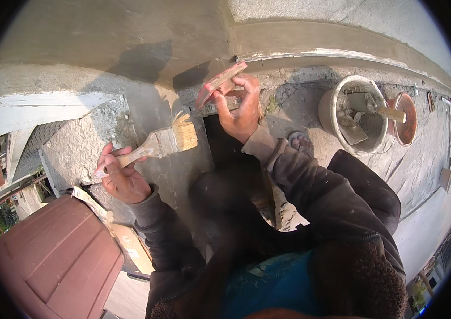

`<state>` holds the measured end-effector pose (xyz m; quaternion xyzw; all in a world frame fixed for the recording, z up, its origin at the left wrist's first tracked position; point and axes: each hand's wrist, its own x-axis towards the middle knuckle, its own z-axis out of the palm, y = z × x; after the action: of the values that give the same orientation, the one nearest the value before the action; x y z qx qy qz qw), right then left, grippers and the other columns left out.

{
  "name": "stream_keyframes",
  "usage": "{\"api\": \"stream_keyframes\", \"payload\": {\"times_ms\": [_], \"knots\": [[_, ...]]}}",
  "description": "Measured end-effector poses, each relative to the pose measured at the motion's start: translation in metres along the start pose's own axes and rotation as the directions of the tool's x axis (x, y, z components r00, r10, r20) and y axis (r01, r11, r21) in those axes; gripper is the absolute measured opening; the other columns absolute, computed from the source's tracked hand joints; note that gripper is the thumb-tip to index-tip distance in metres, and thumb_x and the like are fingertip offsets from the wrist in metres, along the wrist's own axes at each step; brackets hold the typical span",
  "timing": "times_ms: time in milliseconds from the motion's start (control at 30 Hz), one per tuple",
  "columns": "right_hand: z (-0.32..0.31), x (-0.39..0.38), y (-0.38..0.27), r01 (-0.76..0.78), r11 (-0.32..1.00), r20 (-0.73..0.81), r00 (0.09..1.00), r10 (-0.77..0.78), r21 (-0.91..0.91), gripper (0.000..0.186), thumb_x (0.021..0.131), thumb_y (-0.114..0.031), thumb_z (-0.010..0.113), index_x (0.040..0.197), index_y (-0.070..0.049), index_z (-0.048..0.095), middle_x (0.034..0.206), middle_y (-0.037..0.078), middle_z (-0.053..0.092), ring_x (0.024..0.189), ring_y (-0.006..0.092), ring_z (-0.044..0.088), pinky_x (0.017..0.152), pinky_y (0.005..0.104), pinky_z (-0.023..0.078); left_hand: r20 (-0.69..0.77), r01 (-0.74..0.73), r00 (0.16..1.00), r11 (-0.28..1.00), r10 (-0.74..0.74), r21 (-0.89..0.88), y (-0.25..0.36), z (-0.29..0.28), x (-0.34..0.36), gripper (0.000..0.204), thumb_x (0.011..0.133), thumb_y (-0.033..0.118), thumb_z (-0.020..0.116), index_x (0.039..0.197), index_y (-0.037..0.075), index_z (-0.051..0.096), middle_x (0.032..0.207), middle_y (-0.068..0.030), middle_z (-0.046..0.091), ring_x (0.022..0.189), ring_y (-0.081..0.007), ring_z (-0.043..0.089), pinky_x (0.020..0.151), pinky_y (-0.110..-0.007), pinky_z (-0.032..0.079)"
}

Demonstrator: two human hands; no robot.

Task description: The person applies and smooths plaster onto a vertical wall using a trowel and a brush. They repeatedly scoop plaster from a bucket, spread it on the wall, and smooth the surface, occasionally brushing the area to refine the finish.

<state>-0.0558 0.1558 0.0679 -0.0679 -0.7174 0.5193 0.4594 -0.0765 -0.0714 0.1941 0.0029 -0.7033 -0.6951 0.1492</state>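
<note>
My left hand (122, 178) grips the wooden handle of a wide flat paintbrush (169, 141), whose pale bristles point right against the wet grey plaster of a wall corner (146, 106). My right hand (241, 109) holds a reddish plastering float (220, 82) by its grip, tilted with one edge pressed against the wall where the grey plaster band (316, 40) begins. The two hands are a short distance apart, the brush lower and to the left of the float.
A grey bucket (332, 114) with mortar and a trowel (374, 109) stands on the ledge at right, an orange-brown bowl (406, 119) beside it. My sandalled foot (301, 143) rests on the ledge. A brown roof (61, 260) lies far below at left.
</note>
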Motion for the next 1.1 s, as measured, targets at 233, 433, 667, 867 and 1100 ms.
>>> {"api": "stream_keyframes", "payload": {"times_ms": [233, 433, 667, 867, 1100], "knots": [[0.051, 0.011, 0.011, -0.053, 0.988, -0.387, 0.922, -0.009, -0.148, 0.062, 0.082, -0.001, 0.077, 0.135, 0.002, 0.044, 0.122, 0.022, 0.056, 0.105, 0.0331, 0.063, 0.081, 0.0383, 0.058, 0.033, -0.322, 0.946, 0.927, 0.322, 0.192, -0.054, -0.045, 0.029, 0.050, 0.104, 0.031, 0.047, 0.138, -0.006, 0.051, 0.097, -0.0130, 0.062, 0.074, -0.0171, 0.053, 0.085, -0.039, 0.049], [0.057, 0.050, 0.014, -0.022, 0.971, -0.478, 0.873, -0.097, -0.238, 0.063, 0.081, -0.003, 0.074, 0.138, 0.000, 0.047, 0.121, 0.020, 0.056, 0.103, 0.0339, 0.063, 0.081, 0.0396, 0.056, 0.262, -0.466, 0.856, 0.885, 0.446, 0.015, -0.064, -0.060, 0.034, 0.043, 0.108, 0.013, 0.038, 0.149, 0.000, 0.043, 0.107, -0.0168, 0.064, 0.077, -0.0159, 0.055, 0.074, -0.031, 0.050], [0.089, -0.012, 0.059, -0.127, 0.941, -0.319, 0.948, 0.021, -0.315, 0.056, 0.083, -0.006, 0.071, 0.135, -0.003, 0.052, 0.119, 0.018, 0.056, 0.103, 0.0353, 0.063, 0.079, 0.0409, 0.055, 0.176, -0.387, 0.900, 0.917, 0.398, -0.095, -0.044, -0.031, 0.024, 0.046, 0.110, 0.020, 0.035, 0.141, -0.011, 0.048, 0.085, -0.0066, 0.055, 0.081, -0.0127, 0.054, 0.078, -0.029, 0.047], [0.077, 0.039, 0.017, -0.084, 0.974, -0.471, 0.882, -0.026, -0.212, 0.055, 0.083, -0.007, 0.073, 0.134, -0.004, 0.051, 0.122, 0.019, 0.054, 0.102, 0.0363, 0.063, 0.077, 0.0419, 0.055, 0.100, -0.405, 0.914, 0.903, 0.394, 0.140, -0.042, -0.034, 0.022, 0.047, 0.111, 0.022, 0.033, 0.141, -0.010, 0.050, 0.078, -0.0034, 0.050, 0.078, -0.0133, 0.051, 0.087, -0.031, 0.044], [0.091, -0.027, 0.070, -0.131, 0.927, -0.273, 0.961, 0.033, -0.352, 0.054, 0.081, -0.005, 0.076, 0.129, -0.005, 0.053, 0.118, 0.019, 0.055, 0.097, 0.0337, 0.064, 0.071, 0.0407, 0.055, 0.073, -0.406, 0.914, 0.907, 0.399, 0.115, -0.040, -0.022, 0.025, 0.049, 0.109, 0.025, 0.038, 0.139, -0.011, 0.051, 0.078, -0.0043, 0.051, 0.077, -0.0145, 0.050, 0.089, -0.032, 0.042]]}}
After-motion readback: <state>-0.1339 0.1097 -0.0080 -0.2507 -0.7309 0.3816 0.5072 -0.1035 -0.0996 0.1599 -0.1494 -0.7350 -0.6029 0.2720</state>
